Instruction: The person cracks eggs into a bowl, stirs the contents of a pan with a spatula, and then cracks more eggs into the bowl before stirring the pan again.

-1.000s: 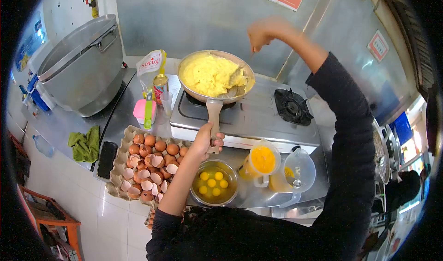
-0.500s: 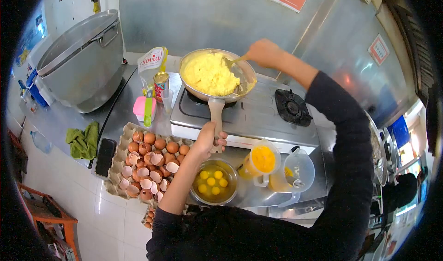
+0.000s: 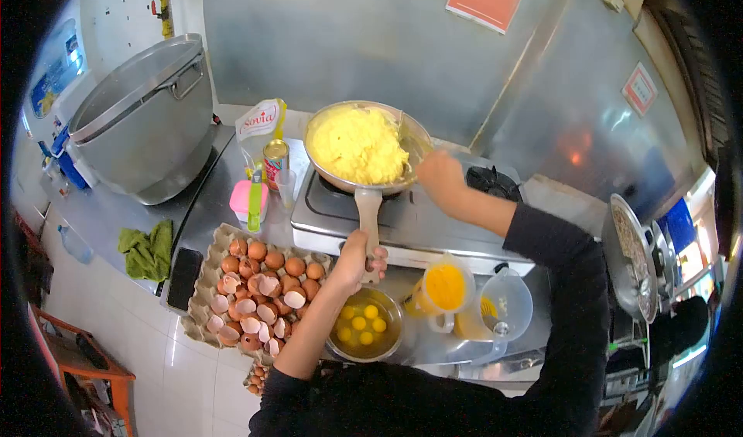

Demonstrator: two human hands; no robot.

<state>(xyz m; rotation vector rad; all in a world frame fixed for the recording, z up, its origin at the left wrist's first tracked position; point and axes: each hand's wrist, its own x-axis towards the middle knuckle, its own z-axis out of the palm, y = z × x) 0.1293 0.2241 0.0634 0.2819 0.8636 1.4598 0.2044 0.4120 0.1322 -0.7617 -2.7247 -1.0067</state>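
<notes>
My left hand (image 3: 361, 261) is wrapped round the pale handle of a frying pan (image 3: 420, 141) on the stove. Soft yellow scrambled eggs (image 3: 356, 145) are heaped in the pan, mostly at its left and middle. At the pan's right rim my right hand (image 3: 441, 180) is closed on a spatula (image 3: 400, 126); its lower part is hard to make out against the eggs. Just below my left hand stands a metal bowl (image 3: 396, 336) with several raw yolks. A jug of beaten egg (image 3: 445, 286) and a clear jug with a whisk (image 3: 511, 302) are to the right.
An egg tray (image 3: 203, 302) with cracked shells lies left of the bowl. Behind it are a pink-lidded tub (image 3: 246, 197), a can (image 3: 275, 161) and a Sovia bag (image 3: 261, 120). A large pot (image 3: 147, 120) stands far left. The second burner (image 3: 492, 182) is behind my right forearm.
My right hand has come down and nearer to me along the pan's right side, with the spatula now more upright. My left hand keeps its grip on the handle. The whole view has shifted slightly.
</notes>
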